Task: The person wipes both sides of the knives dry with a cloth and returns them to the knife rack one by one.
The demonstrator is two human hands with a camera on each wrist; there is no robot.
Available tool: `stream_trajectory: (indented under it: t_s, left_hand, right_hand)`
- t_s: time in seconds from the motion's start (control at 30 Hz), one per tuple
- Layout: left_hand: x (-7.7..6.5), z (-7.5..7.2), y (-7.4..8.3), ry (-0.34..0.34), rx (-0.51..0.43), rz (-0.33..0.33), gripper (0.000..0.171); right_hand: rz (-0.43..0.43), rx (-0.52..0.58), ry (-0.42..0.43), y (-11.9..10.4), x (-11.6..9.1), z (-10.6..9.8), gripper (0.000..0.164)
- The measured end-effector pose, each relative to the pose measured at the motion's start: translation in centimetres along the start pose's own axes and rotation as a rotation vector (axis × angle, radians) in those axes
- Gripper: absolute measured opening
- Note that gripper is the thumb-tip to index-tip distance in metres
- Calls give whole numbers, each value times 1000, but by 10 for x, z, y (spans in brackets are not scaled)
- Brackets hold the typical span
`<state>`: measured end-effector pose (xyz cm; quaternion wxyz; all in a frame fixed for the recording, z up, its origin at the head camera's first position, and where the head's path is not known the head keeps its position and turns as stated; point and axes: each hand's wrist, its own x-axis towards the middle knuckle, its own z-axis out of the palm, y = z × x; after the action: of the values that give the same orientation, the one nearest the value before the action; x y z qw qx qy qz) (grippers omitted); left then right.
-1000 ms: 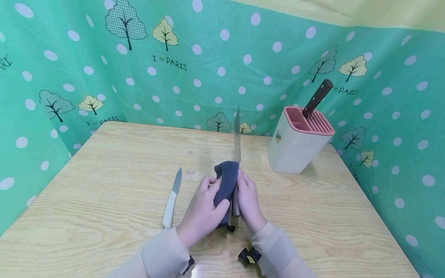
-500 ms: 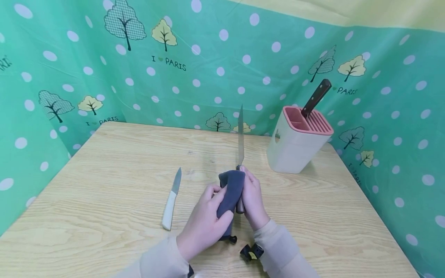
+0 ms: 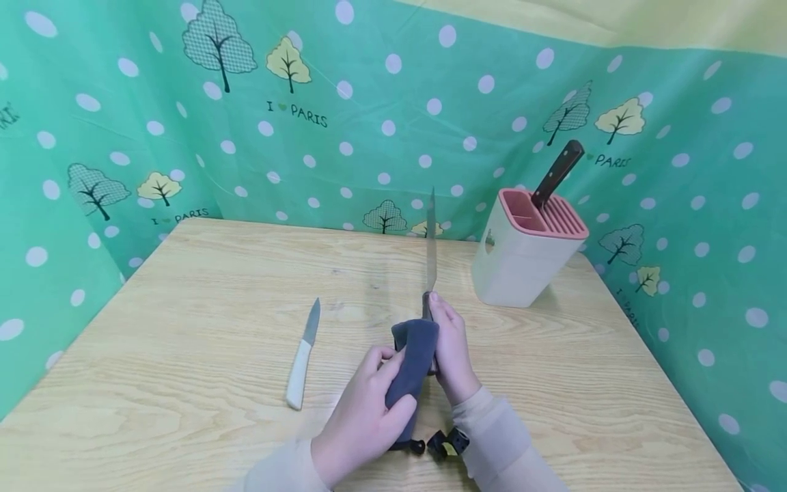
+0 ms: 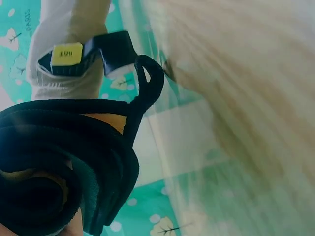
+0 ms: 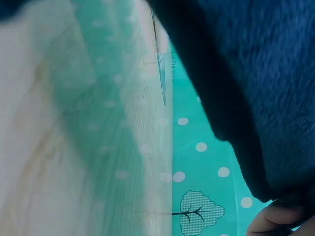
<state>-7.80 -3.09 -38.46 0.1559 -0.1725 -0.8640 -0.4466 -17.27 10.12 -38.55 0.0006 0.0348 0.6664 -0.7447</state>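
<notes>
My left hand (image 3: 359, 420) grips a folded dark blue towel (image 3: 413, 372), thumb on its near side. In the left wrist view the towel (image 4: 110, 162) shows rolled layers, a dark edge and a hanging loop (image 4: 150, 86). To its right, my right hand (image 3: 453, 352) holds a kitchen knife (image 3: 431, 253) by its dark handle, the blade pointing away and up. The towel lies against the handle and hides part of it. Towel (image 5: 275, 98) fills much of the right wrist view, with fingers (image 5: 275, 219) at the lower right corner.
A paring knife (image 3: 298, 372) with a white handle lies on the wooden table (image 3: 215, 328), left of my hands. At the back right stands a white knife holder (image 3: 519, 266) with a pink slotted top; a dark-handled knife (image 3: 558, 174) sits in it. Patterned green cloth (image 3: 344, 164) hangs behind.
The towel and my left hand have slid from the blade's base down along the handle, toward me. The right hand and its knife have shifted slightly right.
</notes>
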Motion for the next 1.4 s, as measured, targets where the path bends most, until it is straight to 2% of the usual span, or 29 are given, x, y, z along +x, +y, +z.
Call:
stream_trajectory:
  t_s: [0.23, 0.63, 0.9, 1.0, 1.23, 1.4]
  left_hand:
    - [-6, 1, 3, -21, -27, 10, 48]
    - [-10, 4, 4, -76, -66, -43, 50]
    - [-7, 6, 1, -46, -57, -60, 51]
    - [-5, 6, 0, -49, -62, -71, 51]
    - [-2, 6, -3, -36, -54, -83, 50]
    - [1, 5, -6, -22, -63, -100, 51]
  right_hand:
    - [5, 95, -59, 0, 2, -2, 42]
    - [6, 100, -41, 0, 2, -1, 41]
    - [-11, 112, -63, 2, 2, -1, 40]
    - [-4, 86, -46, 3, 2, -2, 44]
    - [0, 41, -3, 3, 1, 0, 38]
    - [15, 25, -6, 5, 0, 2, 50]
